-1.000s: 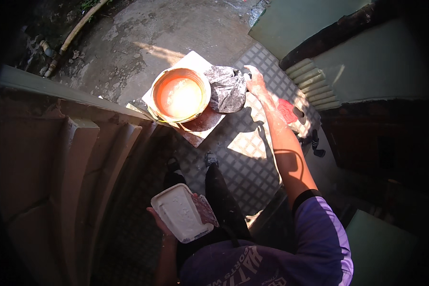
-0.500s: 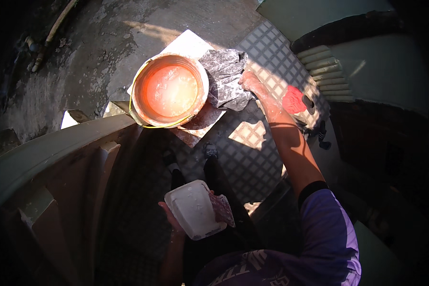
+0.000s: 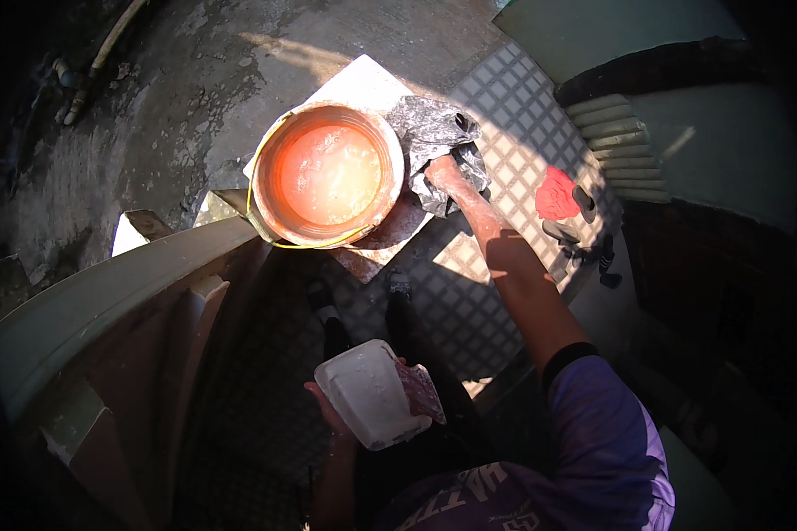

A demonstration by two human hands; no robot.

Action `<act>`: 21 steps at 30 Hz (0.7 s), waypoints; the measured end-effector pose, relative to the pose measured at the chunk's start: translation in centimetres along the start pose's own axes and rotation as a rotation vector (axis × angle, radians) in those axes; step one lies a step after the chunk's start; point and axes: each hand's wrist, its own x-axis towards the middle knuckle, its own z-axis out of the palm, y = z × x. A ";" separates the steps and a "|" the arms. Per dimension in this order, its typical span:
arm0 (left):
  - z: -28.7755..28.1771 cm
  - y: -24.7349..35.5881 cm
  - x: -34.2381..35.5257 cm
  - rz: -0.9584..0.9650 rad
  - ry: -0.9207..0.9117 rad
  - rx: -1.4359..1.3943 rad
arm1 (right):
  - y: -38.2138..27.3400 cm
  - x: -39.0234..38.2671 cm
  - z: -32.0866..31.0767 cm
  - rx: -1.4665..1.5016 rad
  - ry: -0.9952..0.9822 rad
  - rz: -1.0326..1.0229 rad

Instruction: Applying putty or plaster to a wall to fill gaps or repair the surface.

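- The left hand (image 3: 341,416) is clamped from beneath on a white rectangular tray (image 3: 369,394), fingers curled round its near edge; the tray is held close to the body and roughly level, which I judge keeps whatever sits in it from sliding out; a reddish-stained patch (image 3: 421,391) lies at the tray's right edge, though I cannot tell what it is.
- The right hand (image 3: 445,174) is stretched well ahead of the left, arm nearly straight, its fingers down on a crumpled grey plastic sheet (image 3: 434,133); whether they pinch the sheet or merely press on it I cannot tell.
- Just to the left of the right hand stands an orange bucket (image 3: 329,173) filled with a pale, cloudy liquid, its yellow wire handle dropped against the rim; it rests on a white square tile (image 3: 363,81) and a stained board, probably to keep it off the rough ground and steady.
- To the right of the right hand, apart from it, lie a red object (image 3: 556,193) and some small dark items too dim to name.
- The surface under both hands is a checker-patterned metal landing (image 3: 514,124); beyond the bucket lies wet, rough concrete ground (image 3: 150,133); a pale curved railing (image 3: 106,292) sweeps past the left hand; harsh sunlight strikes the bucket and forearm, the rest is deep shadow.
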 end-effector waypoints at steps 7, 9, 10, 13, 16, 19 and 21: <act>-0.3 0.3 -0.2 0.058 0.147 0.039 | -3.1 -1.6 -1.6 0.253 -0.288 0.542; -0.8 0.7 -0.3 0.078 0.167 0.046 | -3.4 -1.7 -1.4 0.316 -0.328 0.549; -1.8 0.9 -0.5 0.095 0.120 0.064 | -3.9 -1.7 -1.1 0.389 -0.245 0.588; -1.2 1.9 -0.4 0.091 0.022 0.104 | -4.4 -1.8 -0.3 0.545 -0.065 0.727; -0.4 2.0 -0.5 0.093 0.006 0.134 | -3.8 -2.0 -0.7 0.563 0.044 0.782; 0.9 1.9 0.2 0.120 0.053 0.185 | 0.8 -3.6 -1.8 0.586 -0.013 0.670; 1.5 2.3 0.2 0.161 0.103 0.229 | 0.0 -5.5 -3.2 0.926 0.048 0.495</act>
